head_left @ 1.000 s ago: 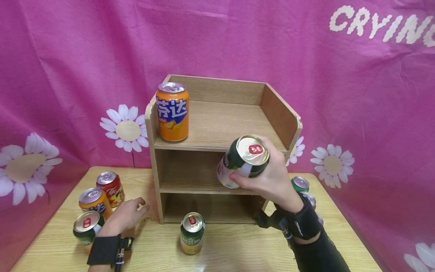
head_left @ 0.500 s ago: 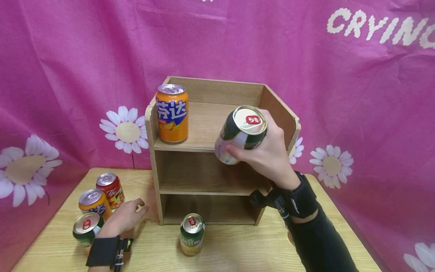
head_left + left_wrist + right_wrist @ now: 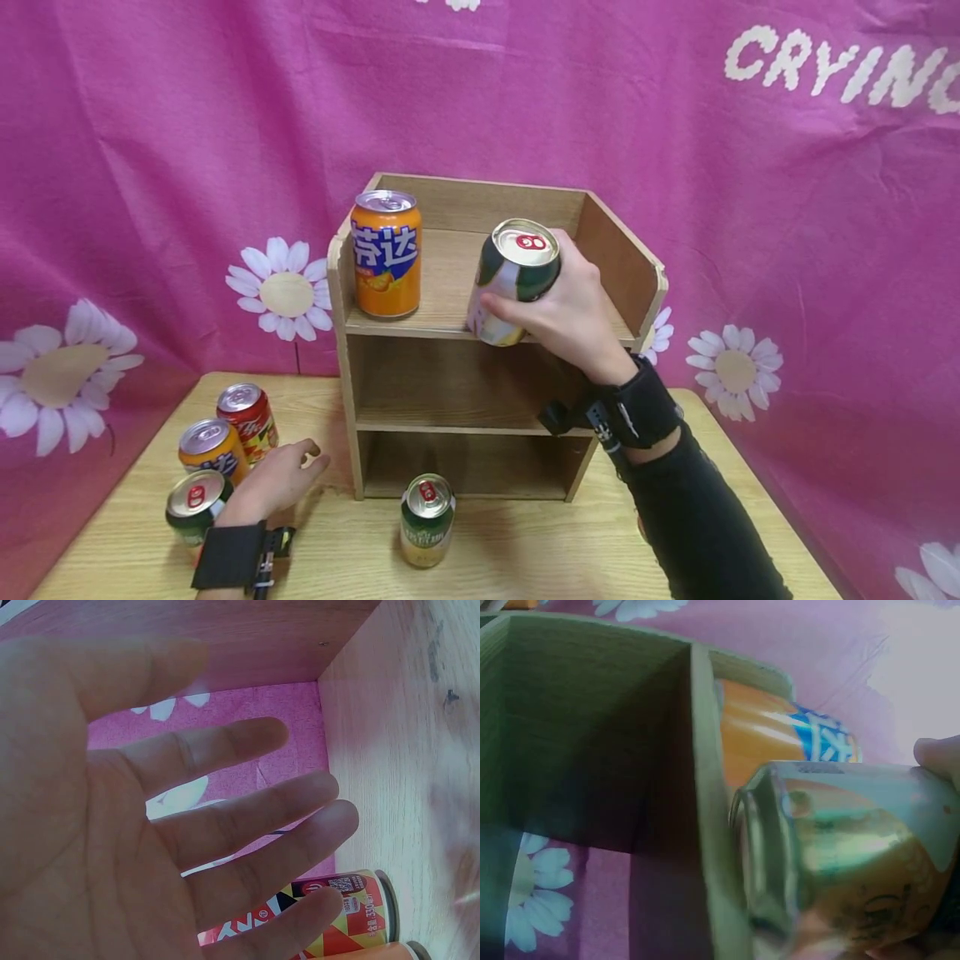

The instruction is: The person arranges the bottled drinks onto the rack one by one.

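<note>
A dark-green and white can (image 3: pixel 501 277), gold-lidded with a red tab, gold toward its base, leans at the front edge of the wooden shelf (image 3: pixel 450 287)'s top, gripped in the right hand (image 3: pixel 576 307). An orange can (image 3: pixel 386 279) stands at its nine o'clock; at eight, the left hand (image 3: pixel 279 481) has fingers loosely apart.

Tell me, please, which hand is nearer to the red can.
Left: the left hand is close by, in front and to the right of the red can; the right hand is farther off, holding a green can at the wooden shelf.
</note>
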The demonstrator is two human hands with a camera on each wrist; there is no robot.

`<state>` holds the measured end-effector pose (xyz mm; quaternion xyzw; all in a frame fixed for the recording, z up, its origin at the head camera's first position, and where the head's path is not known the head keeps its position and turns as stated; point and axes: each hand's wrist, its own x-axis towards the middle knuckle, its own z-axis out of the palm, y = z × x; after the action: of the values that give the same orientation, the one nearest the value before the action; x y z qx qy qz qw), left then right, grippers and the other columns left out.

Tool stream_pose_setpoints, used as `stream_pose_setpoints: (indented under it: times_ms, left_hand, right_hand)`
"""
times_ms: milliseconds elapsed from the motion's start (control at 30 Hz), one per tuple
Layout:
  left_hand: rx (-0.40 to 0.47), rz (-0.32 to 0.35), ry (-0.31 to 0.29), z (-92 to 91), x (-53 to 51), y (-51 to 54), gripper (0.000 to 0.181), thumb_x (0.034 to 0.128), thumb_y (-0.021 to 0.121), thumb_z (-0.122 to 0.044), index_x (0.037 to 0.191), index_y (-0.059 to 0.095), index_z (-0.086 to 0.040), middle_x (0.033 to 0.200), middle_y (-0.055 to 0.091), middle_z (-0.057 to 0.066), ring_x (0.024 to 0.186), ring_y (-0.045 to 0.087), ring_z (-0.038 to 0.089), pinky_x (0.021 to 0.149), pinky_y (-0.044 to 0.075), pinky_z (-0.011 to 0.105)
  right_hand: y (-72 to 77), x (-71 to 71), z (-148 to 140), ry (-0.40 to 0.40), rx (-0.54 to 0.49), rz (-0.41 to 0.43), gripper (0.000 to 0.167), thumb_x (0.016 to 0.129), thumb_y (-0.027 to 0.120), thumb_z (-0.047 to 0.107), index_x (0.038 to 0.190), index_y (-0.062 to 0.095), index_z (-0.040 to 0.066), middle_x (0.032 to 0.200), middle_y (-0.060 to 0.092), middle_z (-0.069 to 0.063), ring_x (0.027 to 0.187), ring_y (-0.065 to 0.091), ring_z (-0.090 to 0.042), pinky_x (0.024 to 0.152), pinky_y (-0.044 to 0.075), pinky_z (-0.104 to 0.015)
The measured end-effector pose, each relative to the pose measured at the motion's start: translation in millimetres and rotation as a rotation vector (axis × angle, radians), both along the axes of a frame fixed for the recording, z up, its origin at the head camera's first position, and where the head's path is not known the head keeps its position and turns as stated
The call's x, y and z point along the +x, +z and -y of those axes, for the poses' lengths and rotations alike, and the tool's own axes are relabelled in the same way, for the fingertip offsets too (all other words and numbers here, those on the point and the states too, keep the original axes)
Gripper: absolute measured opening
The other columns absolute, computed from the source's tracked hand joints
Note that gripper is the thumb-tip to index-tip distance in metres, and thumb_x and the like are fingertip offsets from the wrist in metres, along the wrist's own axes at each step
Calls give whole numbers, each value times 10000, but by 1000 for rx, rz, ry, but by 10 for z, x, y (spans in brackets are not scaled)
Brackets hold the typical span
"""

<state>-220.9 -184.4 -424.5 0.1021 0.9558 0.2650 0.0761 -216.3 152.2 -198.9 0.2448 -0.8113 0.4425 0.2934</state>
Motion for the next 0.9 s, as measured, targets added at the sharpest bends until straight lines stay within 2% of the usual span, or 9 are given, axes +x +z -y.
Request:
stream_pose_setpoints:
  times_ms: [333, 633, 800, 900]
  left_hand:
    - [5, -3, -12, 36, -4, -28, 456, 972, 488, -337, 1190, 564, 56, 1104, 623, 225, 1007, 586, 398, 821, 458, 539]
    - [1, -62, -20, 41, 15, -39, 384, 953, 516, -286, 1130, 596, 45, 1053, 644, 206, 953, 609, 380, 776, 475, 516]
    - [2, -68, -19, 20, 26, -24, 364, 951, 519, -260, 1128, 597, 49, 1053, 642, 215, 959, 606, 386, 784, 471, 524]
    - [5, -63, -20, 7, 25, -12, 371, 953, 519, -264, 1131, 593, 52, 1049, 643, 212, 950, 609, 381, 780, 473, 525]
  right_hand:
    - [-6, -89, 30, -2, 13, 35, 656, 652, 866, 210, 1184, 526, 31, 1030, 600, -60, 921, 570, -149, 815, 473, -327]
    - [-54, -192, 67, 88, -94, 135, 645, 724, 805, 91, 1220, 411, -29, 1036, 571, -138, 912, 567, -200, 827, 472, -344]
    - [-109, -200, 91, 115, -99, 154, 655, 773, 774, 97, 1262, 352, -15, 1059, 555, -143, 937, 564, -202, 855, 457, -341]
    - [-147, -208, 100, 141, -91, 159, 723, 758, 792, 89, 1309, 330, 12, 1093, 558, -142, 958, 571, -208, 877, 450, -339]
